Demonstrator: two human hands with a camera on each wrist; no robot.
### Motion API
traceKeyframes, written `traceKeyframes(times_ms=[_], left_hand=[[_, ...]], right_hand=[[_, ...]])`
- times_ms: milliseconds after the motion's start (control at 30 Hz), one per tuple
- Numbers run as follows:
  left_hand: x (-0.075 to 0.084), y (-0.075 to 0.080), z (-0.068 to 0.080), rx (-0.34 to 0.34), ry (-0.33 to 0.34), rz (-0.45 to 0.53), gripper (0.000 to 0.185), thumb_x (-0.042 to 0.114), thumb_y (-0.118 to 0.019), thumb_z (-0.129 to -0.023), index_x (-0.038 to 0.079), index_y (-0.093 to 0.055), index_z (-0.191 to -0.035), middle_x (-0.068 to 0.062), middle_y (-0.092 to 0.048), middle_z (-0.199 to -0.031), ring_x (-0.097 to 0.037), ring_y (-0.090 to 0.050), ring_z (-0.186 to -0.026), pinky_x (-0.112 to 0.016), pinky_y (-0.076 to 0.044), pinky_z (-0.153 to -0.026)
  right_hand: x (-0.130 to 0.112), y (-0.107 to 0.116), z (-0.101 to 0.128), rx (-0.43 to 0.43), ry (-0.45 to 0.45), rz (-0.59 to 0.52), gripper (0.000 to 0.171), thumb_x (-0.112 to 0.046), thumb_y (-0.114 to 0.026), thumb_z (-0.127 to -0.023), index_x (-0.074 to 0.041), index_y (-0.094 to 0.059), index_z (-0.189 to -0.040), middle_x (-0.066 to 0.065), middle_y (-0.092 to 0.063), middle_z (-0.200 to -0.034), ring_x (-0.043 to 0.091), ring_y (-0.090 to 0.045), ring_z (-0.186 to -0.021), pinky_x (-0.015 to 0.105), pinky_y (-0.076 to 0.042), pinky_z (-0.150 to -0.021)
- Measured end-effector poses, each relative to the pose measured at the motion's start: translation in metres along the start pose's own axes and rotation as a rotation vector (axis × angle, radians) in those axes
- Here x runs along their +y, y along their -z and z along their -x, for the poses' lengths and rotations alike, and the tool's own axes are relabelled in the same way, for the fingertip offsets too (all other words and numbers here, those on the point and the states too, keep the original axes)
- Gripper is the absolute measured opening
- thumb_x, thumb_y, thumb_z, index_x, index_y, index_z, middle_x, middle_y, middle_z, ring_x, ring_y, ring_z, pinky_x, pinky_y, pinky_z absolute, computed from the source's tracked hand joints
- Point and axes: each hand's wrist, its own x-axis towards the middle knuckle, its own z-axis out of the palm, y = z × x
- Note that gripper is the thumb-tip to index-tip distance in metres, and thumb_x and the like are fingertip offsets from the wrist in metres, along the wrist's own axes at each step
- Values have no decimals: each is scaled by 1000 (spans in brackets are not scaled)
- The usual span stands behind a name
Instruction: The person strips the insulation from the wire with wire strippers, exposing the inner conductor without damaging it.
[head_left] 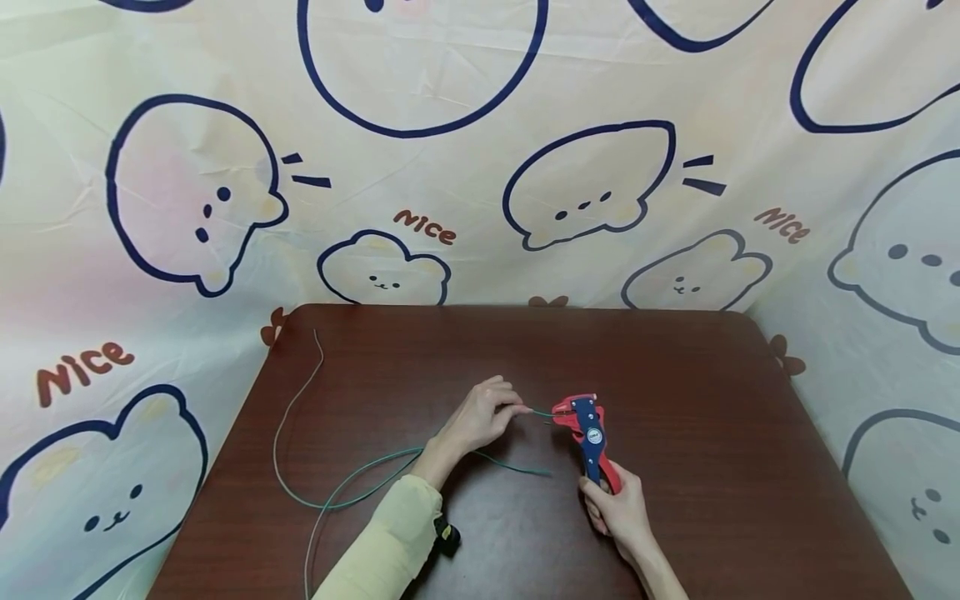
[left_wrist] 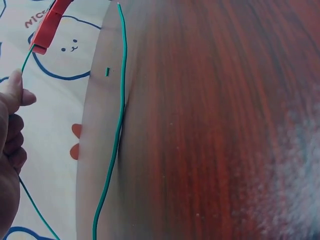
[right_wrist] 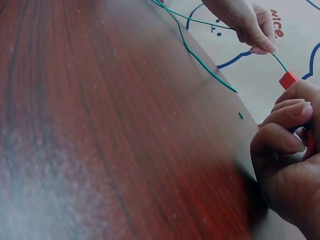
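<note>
Between thumb and fingers my left hand [head_left: 483, 414] pinches a green wire [head_left: 540, 412] near its end. That end runs into the jaws of a red and blue wire stripper [head_left: 592, 433]. Lower down, my right hand [head_left: 618, 508] grips the stripper by its handles. In the left wrist view the red head [left_wrist: 47, 30] of the tool meets the wire, above the left hand [left_wrist: 12, 120]. The right wrist view has the right hand [right_wrist: 290, 150] curled round the handles, with most of the tool hidden behind its fingers.
The wire's other end [head_left: 525, 471] lies on the brown table [head_left: 712, 433], its loops [head_left: 360, 492] trailing left under the left forearm. A short green piece [left_wrist: 107, 72] lies on the tabletop. A patterned cloth [head_left: 480, 175] hangs behind the table.
</note>
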Motion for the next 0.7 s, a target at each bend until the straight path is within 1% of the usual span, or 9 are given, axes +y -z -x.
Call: traceKeyframes(times_ms=[133, 233, 333, 467, 533, 700], left_hand=[[-1, 2, 1, 0, -10, -16, 13, 8, -79, -100, 2, -85, -90, -11, -75, -77, -16, -52, -73, -23, -42, -69], [-5, 10, 4, 30, -6, -12, 12, 6, -79, -99, 1, -85, -89, -11, -74, -76, -16, -50, -72, -23, -42, -68], [-8, 18, 5, 68, 14, -13, 11, 4, -79, -98, 0, -85, -89, -11, -73, -75, -16, -48, -71, -23, -40, -67], [-9, 26, 3, 80, 16, -41, 11, 6, -80, -98, 0, -85, -90, -8, -74, -77, -18, -49, -72, -25, -41, -67], [-10, 28, 4, 82, 18, -48, 11, 6, -81, -98, 0, -85, -90, -8, -74, -78, -18, -50, -72, -25, -42, -67], [-9, 28, 7, 87, 62, -41, 11, 9, -83, -97, 1, -85, -90, -6, -70, -77, -15, -47, -72, -24, -40, -68]], right_hand=[[1, 1, 1, -1, 13, -16, 13, 9, -67, -98, 7, -54, -99, -2, -46, -54, 6, -38, -38, 19, -31, -36], [2, 5, 1, 20, 22, -66, 14, 9, -65, -98, 3, -53, -96, -3, -46, -53, 4, -37, -37, 20, -30, -36], [2, 7, 0, 43, 31, -92, 15, 10, -64, -99, 0, -52, -95, -3, -45, -53, 3, -36, -37, 19, -29, -36], [1, 9, 0, 40, 35, -61, 17, 8, -65, -98, 0, -51, -96, -3, -46, -53, 4, -38, -38, 18, -30, -35], [2, 9, 0, 39, 20, -58, 17, 8, -66, -98, 0, -51, -96, -3, -47, -53, 4, -38, -38, 19, -30, -35], [3, 7, 1, 35, 5, -57, 18, 7, -67, -99, -1, -51, -94, -2, -47, -53, 5, -38, -37, 19, -30, -36]])
